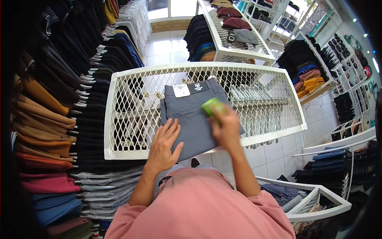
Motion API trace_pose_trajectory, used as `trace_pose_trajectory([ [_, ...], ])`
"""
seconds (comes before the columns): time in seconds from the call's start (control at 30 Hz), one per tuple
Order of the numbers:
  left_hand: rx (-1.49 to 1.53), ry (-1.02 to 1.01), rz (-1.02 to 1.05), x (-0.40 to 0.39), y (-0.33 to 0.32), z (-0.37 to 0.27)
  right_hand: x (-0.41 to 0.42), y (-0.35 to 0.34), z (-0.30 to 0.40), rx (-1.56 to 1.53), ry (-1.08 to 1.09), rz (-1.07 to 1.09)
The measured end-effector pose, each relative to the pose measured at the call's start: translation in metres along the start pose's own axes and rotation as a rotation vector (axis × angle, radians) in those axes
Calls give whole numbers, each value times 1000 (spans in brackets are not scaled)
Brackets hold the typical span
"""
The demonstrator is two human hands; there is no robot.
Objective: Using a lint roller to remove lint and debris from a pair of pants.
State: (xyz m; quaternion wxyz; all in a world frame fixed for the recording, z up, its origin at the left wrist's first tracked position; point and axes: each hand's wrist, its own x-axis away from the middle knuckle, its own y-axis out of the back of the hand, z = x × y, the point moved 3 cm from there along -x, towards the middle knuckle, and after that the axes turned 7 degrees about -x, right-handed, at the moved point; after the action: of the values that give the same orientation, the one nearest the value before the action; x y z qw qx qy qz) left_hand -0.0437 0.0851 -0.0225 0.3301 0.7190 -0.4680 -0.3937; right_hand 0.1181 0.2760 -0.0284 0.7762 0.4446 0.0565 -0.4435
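Observation:
Folded grey trousers [191, 128] lie on the white wire-mesh top of a rack [131, 74]. A white tag [181, 90] and a dark waistband patch [198, 87], both bearing writing, are at their far edge. My left hand [165, 145] rests on the near left part of the cloth, fingers spread, holding nothing. In my right hand [225, 125] is a green brush or sponge-like item [213, 107], blurred, over the right side of the trousers; whether it touches the cloth is not clear.
Clothes on hangers [101, 119] line the left side. More garments hang beneath the mesh top. Beyond it stands another white mesh rack [220, 50] with caps [235, 24] and a watch [231, 36]. Racks and shelves of clothing stand at right, with a low white-framed stand [319, 209] at lower right.

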Motion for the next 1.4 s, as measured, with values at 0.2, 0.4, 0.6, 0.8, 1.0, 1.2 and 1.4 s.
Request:
trace_pose_trajectory([
  [0.2,39,-18,-7,-5,5,2,-44,27,3,62,-100,-171],
  [0.4,-8,-33,-23,-5,1,2,-42,-55,41,-170,135,157],
  [0.6,12,-17,-33,-5,4,-6,-89,9,-44,225,-142,-218],
  [0.8,4,-29,-20,-6,4,-2,-64,-50,35,-122,213,123],
  [1.0,26,-30,-35,-3,7,-4,-110,19,-51,330,-124,-211],
  [1.2,8,-32,6,-6,4,1,-89,-64,46,-157,119,17],
  [1.4,20,-37,-39,-5,5,-3,-98,-5,-53,413,-198,-222],
])
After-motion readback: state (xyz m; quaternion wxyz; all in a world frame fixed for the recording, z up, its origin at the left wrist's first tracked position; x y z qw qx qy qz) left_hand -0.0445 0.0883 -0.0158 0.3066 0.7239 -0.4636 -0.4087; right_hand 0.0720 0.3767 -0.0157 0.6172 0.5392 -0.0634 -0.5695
